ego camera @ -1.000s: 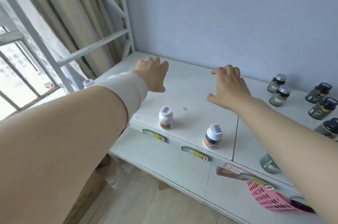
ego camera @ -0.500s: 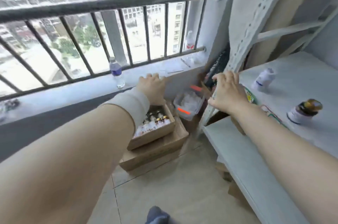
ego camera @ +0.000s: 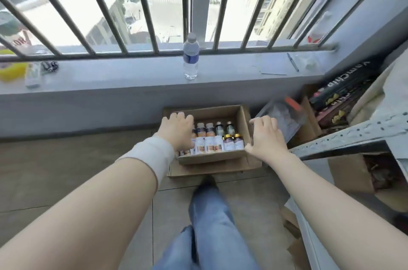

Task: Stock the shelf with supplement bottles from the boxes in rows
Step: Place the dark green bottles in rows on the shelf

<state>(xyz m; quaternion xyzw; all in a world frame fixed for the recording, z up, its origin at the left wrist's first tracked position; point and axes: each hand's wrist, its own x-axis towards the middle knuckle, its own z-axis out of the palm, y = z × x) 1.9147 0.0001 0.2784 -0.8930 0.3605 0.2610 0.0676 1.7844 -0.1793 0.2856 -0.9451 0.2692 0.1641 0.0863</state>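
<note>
Item: open brown cardboard box [ego camera: 241, 120] on the tiled floor below the grey window ledge [ego camera: 132, 75], resting on a flatter piece of cardboard [ego camera: 212, 170]; I judge it sits there so both arms can reach straight down into it. Contents: supplement bottles [ego camera: 209, 141] packed upright in rows, white-capped ones in the near and middle rows, dark ones at the back, gold-capped ones at the near right. My left hand [ego camera: 177, 131] is spread, palm down, over the box's left side, gripping nothing I can see; whether it touches the bottles beneath I cannot tell. My right hand [ego camera: 266, 135] is likewise spread and empty, over the box's right wall. Clearances: the grey metal shelf frame [ego camera: 344, 144] juts in close on the right, a clear plastic container [ego camera: 280, 119] crowds the box's far right corner, and open floor lies to the left. A clear water bottle [ego camera: 190, 57] stands on the ledge, well apart.
</note>
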